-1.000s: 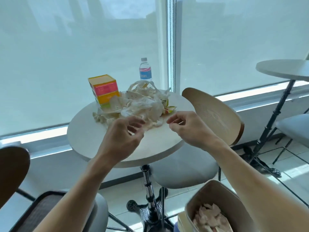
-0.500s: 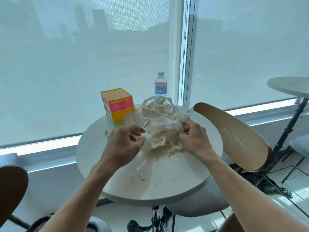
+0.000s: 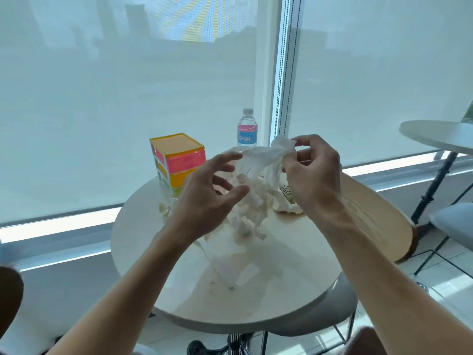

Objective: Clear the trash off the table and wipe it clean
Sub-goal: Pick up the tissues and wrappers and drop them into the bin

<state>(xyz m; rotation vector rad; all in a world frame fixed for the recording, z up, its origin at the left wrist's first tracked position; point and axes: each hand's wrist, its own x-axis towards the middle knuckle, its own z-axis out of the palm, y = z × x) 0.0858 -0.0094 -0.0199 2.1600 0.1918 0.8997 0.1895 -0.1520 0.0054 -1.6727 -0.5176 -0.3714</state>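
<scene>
My right hand (image 3: 311,180) pinches crumpled white tissue trash (image 3: 258,172) above the round beige table (image 3: 256,283); my left hand (image 3: 207,198), fingers spread, holds nothing beside it.

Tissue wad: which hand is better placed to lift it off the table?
Right. The right hand already pinches the top of the tissue wad, part raised; the left hand is spread open beside it.

I'm looking at what seems to be a café or office break area, with a small round pedestal table (image 3: 256,298) sitting beside tall shaded windows (image 3: 122,98), a curved wooden chair (image 3: 378,221) pulled up to it and a second matching table (image 3: 435,137) standing at the right
</scene>
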